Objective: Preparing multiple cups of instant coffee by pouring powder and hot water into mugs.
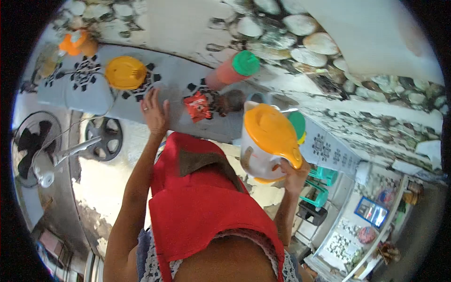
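Observation:
My right hand (295, 173) grips the handle of an electric kettle (262, 155) with an orange lid and translucent body, at the right edge of the counter. My left hand (155, 111) rests palm down at the counter's front edge, fingers slightly apart, holding nothing. Beyond it lies a round yellow-orange kettle base (125, 73) with a cord. Between my hands are a torn-looking red packet (198, 106) and a dark glass or cup (233, 100). A glass mug (256, 98) stands partly hidden behind the kettle. A reddish container with a green lid (245, 63) stands near the wall.
The patterned counter (172, 79) runs along a pebble-print wall. Orange items (73, 43) stand at its far left end. On the floor side are a fan (37, 149) and its round base (104, 138). Green stools (319, 194) stand at right, by a blue-framed mirror (371, 211).

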A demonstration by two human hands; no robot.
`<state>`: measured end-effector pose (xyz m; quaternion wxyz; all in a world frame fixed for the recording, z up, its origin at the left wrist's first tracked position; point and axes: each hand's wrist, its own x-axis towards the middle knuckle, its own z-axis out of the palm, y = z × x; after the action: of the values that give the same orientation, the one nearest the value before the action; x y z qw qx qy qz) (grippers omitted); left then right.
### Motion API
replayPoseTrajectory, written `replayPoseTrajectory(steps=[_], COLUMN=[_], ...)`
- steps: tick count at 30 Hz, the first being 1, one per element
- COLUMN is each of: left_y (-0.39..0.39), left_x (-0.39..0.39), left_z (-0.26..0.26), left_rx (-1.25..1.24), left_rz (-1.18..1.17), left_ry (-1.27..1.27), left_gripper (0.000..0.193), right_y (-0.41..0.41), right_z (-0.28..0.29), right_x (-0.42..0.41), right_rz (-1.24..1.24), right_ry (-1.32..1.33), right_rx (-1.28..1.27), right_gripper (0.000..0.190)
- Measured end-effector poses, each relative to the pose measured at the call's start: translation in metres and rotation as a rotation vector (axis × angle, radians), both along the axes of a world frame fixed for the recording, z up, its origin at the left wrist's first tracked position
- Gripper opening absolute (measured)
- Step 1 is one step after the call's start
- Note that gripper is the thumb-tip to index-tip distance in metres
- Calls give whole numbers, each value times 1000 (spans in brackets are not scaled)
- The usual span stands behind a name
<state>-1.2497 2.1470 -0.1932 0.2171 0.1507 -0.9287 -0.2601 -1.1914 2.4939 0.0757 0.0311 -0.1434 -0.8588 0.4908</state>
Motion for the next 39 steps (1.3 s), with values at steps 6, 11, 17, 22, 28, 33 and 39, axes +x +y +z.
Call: replayPoseTrajectory(steps=[6, 11, 17, 22, 28, 33, 39], left_y=[-11, -51, -117, -152, -209, -246, -224], left_x=[4, 57, 83, 33, 9, -8, 1], left_z=[12, 32, 40, 51, 45, 54, 40], left_rx=[285, 345, 27, -89, -160, -93, -84], left_rz=[-67, -30, 157, 294, 296, 398, 239], left_ry=[175, 176, 33, -112, -132, -56, -54], left_gripper=[47, 45, 51, 57, 13, 16, 32], right_y=[-53, -113, -245, -309, -331, -354, -368], right_z=[21, -23, -67, -101, -108, -106, -134], right_x=[-9, -49, -115, -143, -176, -192, -187], right_rz=[128, 195, 269, 392, 497, 502, 522], right_ry=[233, 489, 372, 414, 427, 340, 409], right_rx=[-268, -193, -633, -754, -661, -742, -660], right_gripper=[27, 29, 17, 15, 18, 18, 17])
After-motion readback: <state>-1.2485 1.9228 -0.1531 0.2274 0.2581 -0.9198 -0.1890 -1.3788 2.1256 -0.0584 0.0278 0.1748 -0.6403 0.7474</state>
